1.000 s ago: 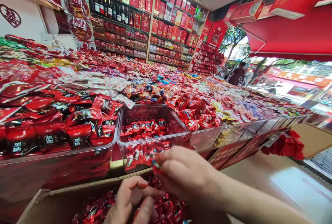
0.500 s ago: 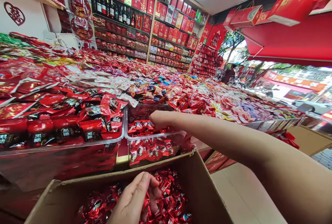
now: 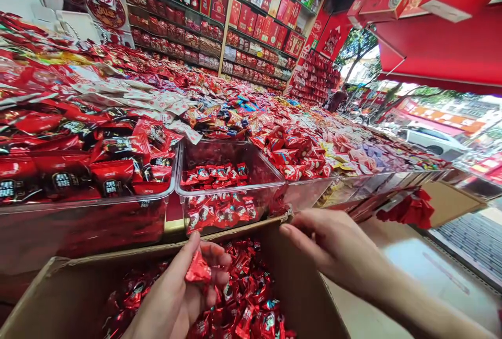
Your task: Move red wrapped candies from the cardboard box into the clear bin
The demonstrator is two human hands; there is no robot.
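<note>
The left hand (image 3: 176, 297) is closed on a single candy (image 3: 198, 271) in a shiny red wrapper. It pinches the candy between thumb and curled fingers just above the heap of candies (image 3: 247, 302) that fills the cardboard box (image 3: 98, 258). The right hand (image 3: 325, 242) hovers at the far right corner of the box, close to the rim, with its fingers drawn near one another. It is seen from the back, so it cannot be told whether it is closed or carries anything. Just beyond the box, a clear bin (image 3: 270, 184) on the surface holds a low layer of the same kind of candy. Packed bins of other red packets stand to either side of it. The candy looks very light and small, with a firm core under thin, crinkly foil. The wrapper is probably slick, so a loose pinch could let the candy slide or spin. The safest hold appears to be across the thick middle, as the left hand has it, and not by the flat wrapper ends, which would bend and give. Squeezing should do little harm beyond creasing the foil.
</note>
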